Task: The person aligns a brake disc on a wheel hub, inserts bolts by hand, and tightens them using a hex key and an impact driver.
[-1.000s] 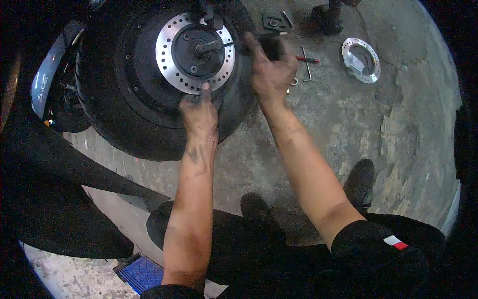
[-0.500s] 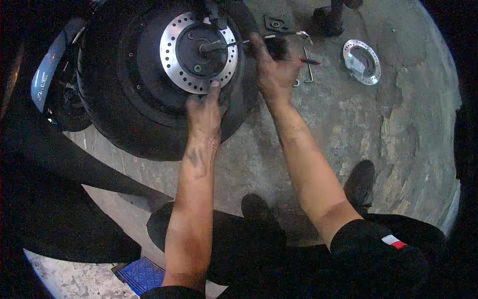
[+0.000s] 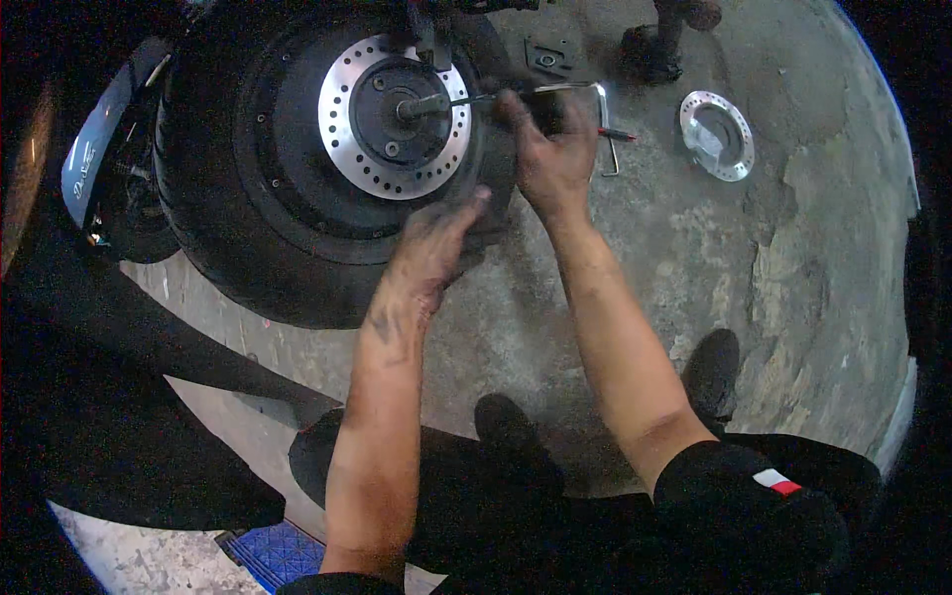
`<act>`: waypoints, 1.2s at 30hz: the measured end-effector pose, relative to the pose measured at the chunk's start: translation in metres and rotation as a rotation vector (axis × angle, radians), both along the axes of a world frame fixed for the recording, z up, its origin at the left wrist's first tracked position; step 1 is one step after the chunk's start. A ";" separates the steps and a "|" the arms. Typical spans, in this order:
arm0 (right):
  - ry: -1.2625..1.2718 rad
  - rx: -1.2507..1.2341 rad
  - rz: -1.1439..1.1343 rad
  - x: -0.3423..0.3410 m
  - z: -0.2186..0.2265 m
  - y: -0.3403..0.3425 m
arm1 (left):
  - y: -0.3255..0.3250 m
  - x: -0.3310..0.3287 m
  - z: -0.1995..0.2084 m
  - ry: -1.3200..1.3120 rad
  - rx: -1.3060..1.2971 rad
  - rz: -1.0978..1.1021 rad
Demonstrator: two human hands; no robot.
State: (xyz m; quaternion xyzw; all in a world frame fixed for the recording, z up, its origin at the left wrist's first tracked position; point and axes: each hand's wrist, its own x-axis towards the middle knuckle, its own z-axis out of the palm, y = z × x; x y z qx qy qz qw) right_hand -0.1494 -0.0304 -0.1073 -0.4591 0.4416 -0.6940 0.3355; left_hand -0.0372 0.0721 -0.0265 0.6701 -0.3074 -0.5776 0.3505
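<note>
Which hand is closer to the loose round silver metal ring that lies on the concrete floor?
The right hand. It is left of the silver ring, apart from it. The left hand rests on the black tyre, farther away.

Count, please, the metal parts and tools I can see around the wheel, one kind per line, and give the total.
Perforated brake disc on the wheel: 1
Loose silver ring plate on the floor: 1
L-shaped hex key, at the right hand: 1
Red-tipped pen-like tool on the floor: 1
Small dark square plate: 1
Total: 5
The left hand rests on the tyre.
</note>
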 end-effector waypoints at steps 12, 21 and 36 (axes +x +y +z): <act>0.462 0.160 0.347 -0.075 0.036 0.024 | -0.064 -0.027 -0.045 0.362 -0.356 0.268; 0.920 -0.477 0.258 -0.122 0.091 0.009 | -0.065 -0.062 -0.116 0.520 -0.560 0.865; 0.699 -0.357 -0.125 -0.082 0.086 -0.021 | -0.061 -0.033 -0.110 -0.296 -0.692 0.834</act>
